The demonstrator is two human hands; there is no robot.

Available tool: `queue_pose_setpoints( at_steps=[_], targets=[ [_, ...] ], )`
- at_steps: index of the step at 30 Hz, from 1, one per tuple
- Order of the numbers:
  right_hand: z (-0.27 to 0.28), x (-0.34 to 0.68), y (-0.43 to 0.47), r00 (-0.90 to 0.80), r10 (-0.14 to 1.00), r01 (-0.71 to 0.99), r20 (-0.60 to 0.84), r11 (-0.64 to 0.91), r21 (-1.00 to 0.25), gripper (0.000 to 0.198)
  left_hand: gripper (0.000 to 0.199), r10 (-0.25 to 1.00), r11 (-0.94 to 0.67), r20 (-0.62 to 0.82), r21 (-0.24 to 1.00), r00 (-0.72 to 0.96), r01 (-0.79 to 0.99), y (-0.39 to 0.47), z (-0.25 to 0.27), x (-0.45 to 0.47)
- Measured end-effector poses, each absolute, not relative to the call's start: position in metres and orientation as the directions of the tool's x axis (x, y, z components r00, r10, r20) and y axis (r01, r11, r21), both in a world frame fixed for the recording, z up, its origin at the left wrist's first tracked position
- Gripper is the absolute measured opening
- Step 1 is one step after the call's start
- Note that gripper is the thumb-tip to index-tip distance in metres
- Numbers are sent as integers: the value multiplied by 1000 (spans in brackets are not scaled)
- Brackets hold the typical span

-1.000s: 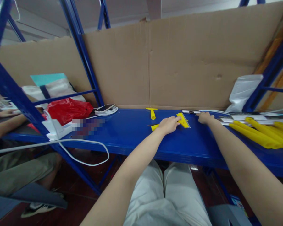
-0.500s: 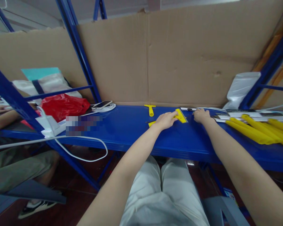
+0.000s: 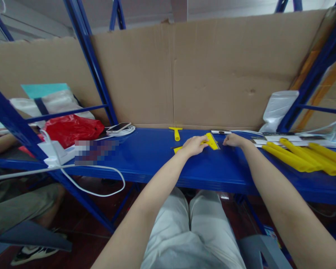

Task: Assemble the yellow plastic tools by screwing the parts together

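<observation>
My left hand (image 3: 195,145) is closed around a yellow scraper (image 3: 212,142), its wide edge with a thin blade-like strip turned to the right. My right hand (image 3: 233,140) is just right of that edge, fingers curled in and pinched; what they hold, if anything, is too small to make out. Partly hidden behind my left wrist lies another yellow piece (image 3: 177,150) with a dark thin edge. Farther back, near the cardboard, a yellow T-shaped scraper (image 3: 177,134) rests on the blue table (image 3: 148,153).
Several yellow handles (image 3: 294,158) lie at the right beside white strips (image 3: 299,139). A small white-and-black item (image 3: 220,132) lies behind my hands. At left are a phone (image 3: 121,127) on a coiled white cable, a red bag (image 3: 72,129) and a power strip (image 3: 54,151). Another person's arm (image 3: 2,144) shows far left.
My right hand has moved left, away from the small white-and-black item and closer to the scraper, its fingers now curled. The scraper in my left hand has tilted slightly. The view has shifted a little.
</observation>
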State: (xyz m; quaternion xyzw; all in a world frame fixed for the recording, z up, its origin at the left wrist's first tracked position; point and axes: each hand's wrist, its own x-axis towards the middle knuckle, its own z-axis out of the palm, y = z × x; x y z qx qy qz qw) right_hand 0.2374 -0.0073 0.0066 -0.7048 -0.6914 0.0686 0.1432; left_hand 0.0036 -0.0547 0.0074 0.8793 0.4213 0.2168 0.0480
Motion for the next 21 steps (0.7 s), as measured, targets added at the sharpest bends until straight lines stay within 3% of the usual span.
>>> queue_pose_setpoints(
  at_steps=[3, 6, 11, 14, 21],
  targets=[
    [9, 234, -10, 56, 998, 947, 17, -48, -319, 12, 30, 760, -643, 346, 274, 551, 715, -54, 7, 4],
    [12, 229, -15, 63, 997, 923, 52, -38, -383, 11, 30, 759, -645, 344, 272, 553, 714, -54, 7, 4],
    [19, 212, -20, 82, 968, 718, 238, 109, -688, 8, 29, 769, -631, 338, 261, 543, 731, -57, 9, 4],
    [22, 199, -24, 56, 960, 568, 275, 196, -800, 6, 28, 770, -627, 341, 250, 539, 737, -59, 10, 4],
    [21, 183, -31, 1, 963, 540, 269, 226, -811, 11, 26, 768, -627, 339, 225, 544, 745, -60, 11, 4]
  ],
)
